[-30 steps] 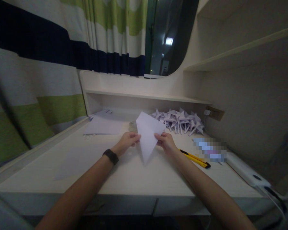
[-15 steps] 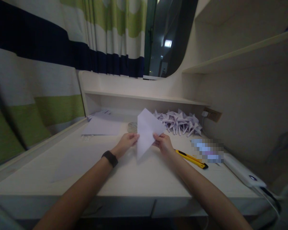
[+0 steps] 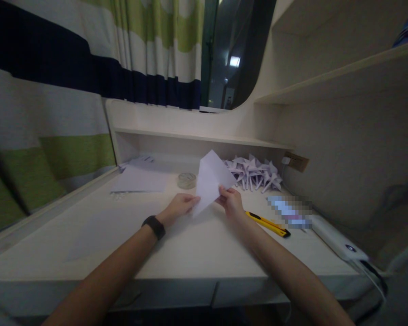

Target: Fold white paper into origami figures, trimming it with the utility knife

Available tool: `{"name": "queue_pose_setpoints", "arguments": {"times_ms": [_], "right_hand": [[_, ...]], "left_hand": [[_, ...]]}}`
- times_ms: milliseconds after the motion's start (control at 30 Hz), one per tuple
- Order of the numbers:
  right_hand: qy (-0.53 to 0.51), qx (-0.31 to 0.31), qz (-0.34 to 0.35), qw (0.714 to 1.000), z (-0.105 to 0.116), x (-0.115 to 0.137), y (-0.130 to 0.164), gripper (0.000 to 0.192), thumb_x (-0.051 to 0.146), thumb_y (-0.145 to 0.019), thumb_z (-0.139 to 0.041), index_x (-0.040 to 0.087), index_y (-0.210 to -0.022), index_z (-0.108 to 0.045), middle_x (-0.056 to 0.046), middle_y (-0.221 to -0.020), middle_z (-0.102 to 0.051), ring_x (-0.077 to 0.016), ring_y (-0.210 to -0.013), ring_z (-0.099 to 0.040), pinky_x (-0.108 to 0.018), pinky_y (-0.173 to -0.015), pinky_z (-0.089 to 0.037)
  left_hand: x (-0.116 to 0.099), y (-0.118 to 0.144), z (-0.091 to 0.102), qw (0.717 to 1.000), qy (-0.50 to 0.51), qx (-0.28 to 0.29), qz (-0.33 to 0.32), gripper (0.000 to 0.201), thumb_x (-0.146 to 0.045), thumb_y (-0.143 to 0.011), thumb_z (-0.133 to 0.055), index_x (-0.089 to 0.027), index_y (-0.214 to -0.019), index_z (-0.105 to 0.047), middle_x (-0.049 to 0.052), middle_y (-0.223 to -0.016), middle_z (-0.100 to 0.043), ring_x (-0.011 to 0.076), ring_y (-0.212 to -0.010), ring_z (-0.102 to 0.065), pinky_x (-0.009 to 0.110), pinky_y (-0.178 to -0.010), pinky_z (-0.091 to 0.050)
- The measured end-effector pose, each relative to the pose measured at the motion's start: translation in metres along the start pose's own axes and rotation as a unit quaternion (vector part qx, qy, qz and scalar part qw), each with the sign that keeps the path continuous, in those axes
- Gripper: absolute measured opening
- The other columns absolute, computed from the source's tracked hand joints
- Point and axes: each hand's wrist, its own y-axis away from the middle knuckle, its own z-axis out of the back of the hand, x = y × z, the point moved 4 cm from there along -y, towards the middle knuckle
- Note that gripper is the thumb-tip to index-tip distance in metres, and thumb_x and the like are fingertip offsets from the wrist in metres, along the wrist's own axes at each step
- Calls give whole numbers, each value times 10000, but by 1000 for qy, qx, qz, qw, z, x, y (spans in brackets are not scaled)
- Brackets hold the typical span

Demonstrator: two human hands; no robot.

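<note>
I see my left hand and right hand pinching a folded white paper sheet between them, above the middle of the pale wooden bench. The left fingers grip its lower tip, the right fingers its right edge. Compared with a second ago, the sheet is tilted further to the right and its lower point is raised, no longer hanging toward the bench. A round roll of clear tape, hidden behind the paper before, shows just left of it. Far right lies a heap of folded white paper shapes; a yellow utility knife rests near my right wrist. A flat white paper stack lies far left.
</note>
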Motion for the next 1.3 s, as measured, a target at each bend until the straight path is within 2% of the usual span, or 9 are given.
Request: {"name": "queue_pose_setpoints", "arguments": {"times_ms": [67,200,400,567,667,800,1000,1200,1300], "right_hand": [[-7,-10,8,1000,2,1,-1,163,272,-684,-723,161,-760,-630,-35,-759,-714,-170,-671,-665,-295,-639,-570],[-16,-17,13,1000,3,5,-2,168,261,-685,-720,157,-782,-630,-32,-771,-711,-169,-681,-663,-292,-635,-571],[-20,-51,29,998,7,11,-3,158,254,-682,-718,180,-755,-598,-11,-743,-701,-159,-660,-650,-295,-651,-563],[-8,-67,33,997,7,11,-3,137,269,-685,-703,191,-725,-598,-23,-738,-707,-183,-692,-656,-305,-655,-556],[-3,-73,39,997,8,13,-4,157,292,-675,-707,194,-725,-595,-23,-736,-710,-192,-696,-658,-316,-651,-555],[3,-85,46,995,14,15,-8,175,302,-660,-715,193,-715,-590,-29,-747,-712,-203,-712,-663,-325,-651,-555],[-4,-84,46,995,13,15,-9,159,274,-662,-718,179,-722,-605,-35,-761,-713,-189,-690,-658,-318,-669,-561],[-23,-92,52,994,18,25,-10,133,258,-693,-702,195,-719,-588,-11,-734,-704,-168,-653,-649,-302,-649,-557],[-16,-52,23,998,24,29,-13,120,221,-684,-708,186,-710,-597,-5,-707,-702,-154,-612,-644,-285,-605,-551]], "left_hand": [[-1,1,-3,1000,-21,10,9,492,-591,-751,-564,-149,-540,-513,-43,-455,-390,84,-435,-334,237,-454,-200],[-5,1,-4,999,-37,-24,2,505,-607,-739,-561,-158,-515,-499,-47,-437,-382,86,-432,-336,236,-454,-215],[-1,1,-8,998,-59,20,8,448,-549,-774,-549,-132,-631,-634,-40,-437,-411,92,-418,-335,238,-446,-229],[3,-1,-9,997,-78,-1,-7,467,-531,-820,-480,-151,-573,-594,-3,-472,-476,112,-440,-390,242,-452,-252],[5,0,-13,997,-77,22,-5,473,-526,-840,-452,-146,-613,-618,-7,-466,-470,114,-436,-383,243,-455,-256],[1,2,-17,994,-81,51,-46,406,-491,-799,-538,-155,-578,-598,15,-536,-540,118,-495,-428,242,-493,-284],[1,5,-14,998,-15,54,14,414,-497,-775,-573,-144,-559,-592,10,-481,-520,96,-433,-362,241,-459,-236],[6,5,-10,997,-28,64,42,513,-559,-783,-558,-141,-487,-592,20,-420,-505,97,-404,-386,240,-441,-260],[3,3,-4,999,-11,38,32,508,-577,-793,-546,-128,-573,-633,32,-480,-552,92,-416,-406,230,-435,-263]]}}
